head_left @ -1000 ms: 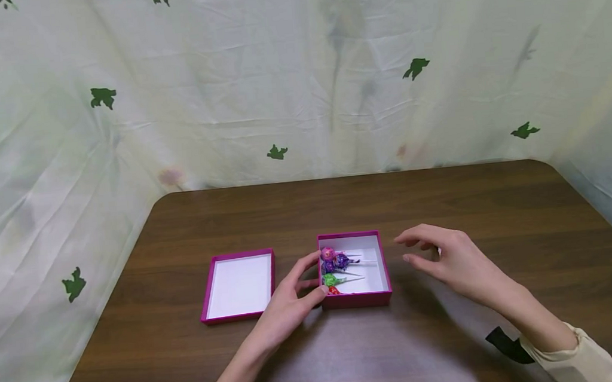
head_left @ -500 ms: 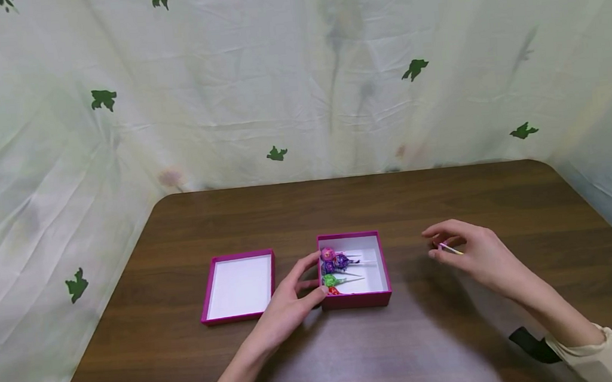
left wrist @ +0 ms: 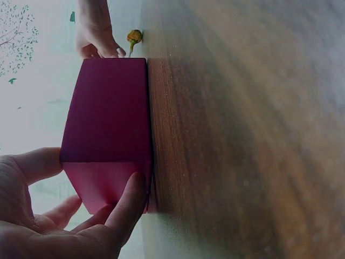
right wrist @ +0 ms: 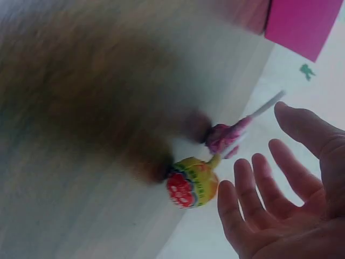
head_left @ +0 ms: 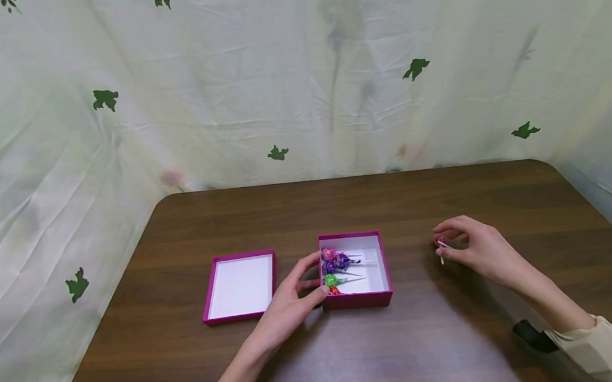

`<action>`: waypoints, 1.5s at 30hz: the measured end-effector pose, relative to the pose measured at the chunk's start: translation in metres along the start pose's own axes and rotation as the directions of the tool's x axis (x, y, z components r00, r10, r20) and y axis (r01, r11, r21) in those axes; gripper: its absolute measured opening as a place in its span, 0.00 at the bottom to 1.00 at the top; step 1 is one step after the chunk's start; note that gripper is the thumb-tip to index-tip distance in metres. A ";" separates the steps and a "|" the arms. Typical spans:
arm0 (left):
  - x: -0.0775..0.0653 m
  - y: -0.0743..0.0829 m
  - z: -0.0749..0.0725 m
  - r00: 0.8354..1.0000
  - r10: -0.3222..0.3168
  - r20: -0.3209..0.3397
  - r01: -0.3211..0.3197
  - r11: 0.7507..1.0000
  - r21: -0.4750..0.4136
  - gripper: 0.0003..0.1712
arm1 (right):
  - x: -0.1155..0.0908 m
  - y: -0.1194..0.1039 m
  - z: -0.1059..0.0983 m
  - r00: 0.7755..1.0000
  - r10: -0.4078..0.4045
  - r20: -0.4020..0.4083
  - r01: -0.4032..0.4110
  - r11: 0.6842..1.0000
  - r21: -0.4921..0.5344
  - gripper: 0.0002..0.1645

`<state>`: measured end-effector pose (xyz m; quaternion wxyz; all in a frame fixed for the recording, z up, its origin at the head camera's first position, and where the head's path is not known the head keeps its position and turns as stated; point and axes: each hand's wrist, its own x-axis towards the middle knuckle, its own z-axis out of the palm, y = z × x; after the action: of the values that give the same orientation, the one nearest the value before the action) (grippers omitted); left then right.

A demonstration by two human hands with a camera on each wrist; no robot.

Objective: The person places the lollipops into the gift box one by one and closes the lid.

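My left hand [head_left: 292, 300] holds the left side of a magenta box [head_left: 358, 301], thumb at its near corner and fingers along the side. Several wrapped lollipops [head_left: 341, 262], in pink, purple, green and red, lie at the left inside the box. To the right of the box, my right hand [head_left: 469, 244] is low over the table. In the right wrist view its fingers are spread, beside a yellow-and-red lollipop [right wrist: 197, 186] and a pink lollipop [right wrist: 223, 141]. Both lollipops appear to be at the table surface, and the pink one's stick tip is close to my thumb.
A magenta lid [head_left: 240, 286] with a white inside lies face up left of the box. Both stand on a brown wooden table [head_left: 265, 218]. Behind it hangs a pale curtain [head_left: 297, 84] with green leaf shapes.
My right hand has moved right, away from the box, and lower, with a lollipop stick showing at its fingers midway. Its fingers now stand apart from the lollipops. The left hand has stayed put.
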<state>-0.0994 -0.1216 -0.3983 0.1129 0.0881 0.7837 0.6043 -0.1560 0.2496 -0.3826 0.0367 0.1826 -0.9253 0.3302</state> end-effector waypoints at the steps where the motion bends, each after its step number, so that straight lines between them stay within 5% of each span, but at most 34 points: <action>1: 0.000 0.000 0.000 1.000 -0.004 -0.001 0.004 1.000 -0.003 0.35 | 0.000 0.001 0.000 1.000 0.002 0.006 -0.002 1.000 -0.006 0.20; 11: -0.001 0.002 0.000 1.000 -0.004 0.001 0.004 1.000 -0.012 0.35 | 0.006 0.018 0.004 0.996 0.019 0.092 -0.017 1.000 -0.019 0.24; 25: -0.001 0.002 0.000 1.000 -0.005 -0.001 0.005 1.000 -0.009 0.34 | 0.012 0.021 0.007 0.991 0.009 0.135 -0.007 1.000 -0.009 0.17; 45: -0.001 0.004 0.000 1.000 -0.008 0.008 0.009 1.000 -0.018 0.35 | 0.013 0.015 0.008 0.991 -0.023 0.130 0.026 1.000 -0.017 0.15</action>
<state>-0.0979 -0.1206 -0.3945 0.1192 0.0860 0.7783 0.6105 -0.1728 0.2512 -0.3953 -0.0177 0.2146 -0.9265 0.3085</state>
